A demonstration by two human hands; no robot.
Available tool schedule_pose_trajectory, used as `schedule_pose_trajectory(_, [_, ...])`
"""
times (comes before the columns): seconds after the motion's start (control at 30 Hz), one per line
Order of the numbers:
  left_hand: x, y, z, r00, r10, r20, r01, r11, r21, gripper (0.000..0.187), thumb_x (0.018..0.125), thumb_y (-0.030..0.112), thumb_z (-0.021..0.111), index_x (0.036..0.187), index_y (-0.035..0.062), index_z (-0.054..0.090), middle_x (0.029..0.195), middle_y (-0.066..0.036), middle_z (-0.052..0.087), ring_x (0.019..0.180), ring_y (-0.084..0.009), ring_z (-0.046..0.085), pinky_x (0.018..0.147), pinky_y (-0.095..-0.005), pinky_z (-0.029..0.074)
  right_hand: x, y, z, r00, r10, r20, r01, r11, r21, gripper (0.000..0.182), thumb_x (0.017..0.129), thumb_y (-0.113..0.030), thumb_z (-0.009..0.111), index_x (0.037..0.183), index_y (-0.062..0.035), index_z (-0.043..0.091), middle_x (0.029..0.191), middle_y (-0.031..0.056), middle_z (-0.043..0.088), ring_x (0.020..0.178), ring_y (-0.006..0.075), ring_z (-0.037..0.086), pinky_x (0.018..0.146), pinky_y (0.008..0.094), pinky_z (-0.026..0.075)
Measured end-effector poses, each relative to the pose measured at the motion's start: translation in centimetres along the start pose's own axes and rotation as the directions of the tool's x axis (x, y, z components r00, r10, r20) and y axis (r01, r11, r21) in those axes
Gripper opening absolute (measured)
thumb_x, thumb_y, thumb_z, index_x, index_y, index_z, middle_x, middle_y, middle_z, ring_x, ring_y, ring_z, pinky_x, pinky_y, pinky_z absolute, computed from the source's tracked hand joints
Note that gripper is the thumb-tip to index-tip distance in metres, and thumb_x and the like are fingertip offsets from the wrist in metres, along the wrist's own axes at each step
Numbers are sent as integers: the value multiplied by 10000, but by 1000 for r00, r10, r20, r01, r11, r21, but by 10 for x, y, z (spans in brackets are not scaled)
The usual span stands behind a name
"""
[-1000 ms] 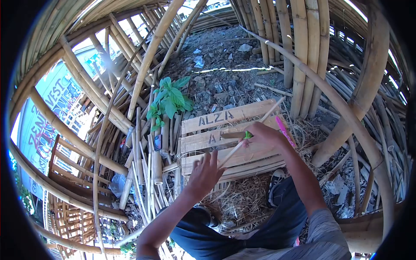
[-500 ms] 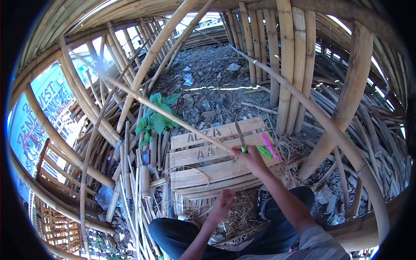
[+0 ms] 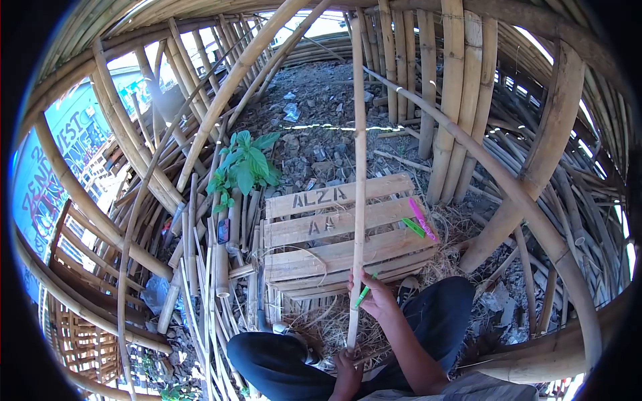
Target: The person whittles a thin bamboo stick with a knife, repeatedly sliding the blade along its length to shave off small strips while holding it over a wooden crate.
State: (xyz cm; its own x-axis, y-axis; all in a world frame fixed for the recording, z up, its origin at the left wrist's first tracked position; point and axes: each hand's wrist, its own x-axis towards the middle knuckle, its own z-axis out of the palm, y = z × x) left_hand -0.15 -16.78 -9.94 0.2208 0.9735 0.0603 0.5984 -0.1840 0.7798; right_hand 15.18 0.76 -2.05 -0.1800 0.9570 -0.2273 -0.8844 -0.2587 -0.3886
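A long bamboo strip stands nearly upright in front of me, its lower end between my legs. My right hand is closed around it and also keeps the green-handled knife in its grip; the blade is hard to make out. Lower down, my left hand is closed around the strip near its bottom end. Just beyond my hands is a slatted wooden crate with stencilled letters. On its right side lie a slim pink object and a slim green object.
Thin bamboo strips lie in a bundle at my left. A leaning bamboo pole crosses the right side, before thick upright posts. A leafy plant grows behind the crate, with rubble beyond.
The bamboo strip has swung from slanting left to nearly upright. My right hand has come down toward my lap with the knife, and my left hand has taken hold of the strip's lower end.
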Motion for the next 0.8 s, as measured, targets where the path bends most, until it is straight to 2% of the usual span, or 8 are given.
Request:
schedule_pose_trajectory(0.1, [-8, -43, 17, 821, 488, -296, -268, 787, 555, 183, 939, 126, 456, 1074, 17, 515, 834, -122, 571, 598, -288, 560, 538, -424, 467, 11, -1, -11, 988, 30, -151, -21, 998, 61, 249, 821, -300, 687, 951, -106, 600, 841, 37, 622, 741, 159, 580, 646, 301, 442])
schedule_pose_trajectory(0.17, [-6, 7, -26, 997, -50, 65, 48, 998, 26, 354, 884, 121, 565, 1097, -81, 367, 1005, -309, 462, 907, -463, 516, 730, -478, 452, 22, -5, -21, 976, 50, -212, -36, 997, 73, 298, 844, -335, 648, 998, -87, 587, 878, 40, 609, 761, 178, 574, 672, 333, 440])
schedule_pose_trajectory(0.27, [-5, 9, -34, 959, -168, 230, 192, 977, -88, 239, 937, 172, 484, 1002, -48, 417, 810, -305, 533, 771, -480, 537, 643, -520, 430, 41, -9, -51, 969, 74, -235, -42, 990, 136, 356, 865, -355, 614, 1038, -47, 567, 922, 69, 589, 804, 204, 573, 715, 367, 454])
schedule_pose_trajectory(0.33, [1, 18, -42, 994, -21, 111, 36, 990, -135, 238, 946, 200, 472, 1003, -25, 420, 718, -294, 548, 702, -493, 532, 595, -538, 416, 52, -11, -61, 975, 87, -207, -53, 985, 163, 376, 868, -355, 609, 1050, -31, 553, 932, 86, 581, 819, 215, 568, 723, 369, 450])
schedule_pose_trajectory(0.4, [9, 21, -50, 900, -201, 388, 251, 964, -82, 291, 945, 234, 504, 1076, -8, 410, 889, -137, 549, 772, -255, 577, 702, -359, 488, 63, -13, -65, 934, 68, -352, 22, 969, 246, 403, 882, -352, 588, 1089, -14, 516, 962, 112, 561, 856, 230, 557, 756, 391, 452])
schedule_pose_trajectory(0.53, [28, 22, -49, 926, -129, 354, 273, 877, -395, 249, 976, 241, 430, 973, -8, 436, 687, -155, 545, 625, -280, 572, 603, -402, 461, 70, -24, -65, 973, 29, -229, 33, 964, 262, 447, 902, -366, 545, 1117, 22, 485, 992, 136, 547, 940, 271, 557, 846, 458, 452])
schedule_pose_trajectory(0.6, [37, 13, -43, 882, -144, 448, 413, 693, -591, 247, 993, 251, 399, 970, 12, 457, 718, -47, 495, 630, -124, 499, 622, -313, 468, 64, -34, -57, 982, -12, -188, 34, 993, 113, 506, 914, -399, 512, 1171, 35, 471, 992, 135, 554, 972, 284, 556, 853, 469, 455])
schedule_pose_trajectory(0.8, [67, 52, -62, 793, -204, 574, 597, 441, -670, 257, 1010, 254, 325, 991, 38, 464, 711, 18, 365, 602, -75, 402, 645, -253, 465, 26, -62, -47, 949, -220, -226, 147, 943, -298, 547, 929, -435, 463, 1236, 17, 481, 1064, 144, 567, 982, 266, 559, 824, 463, 471])
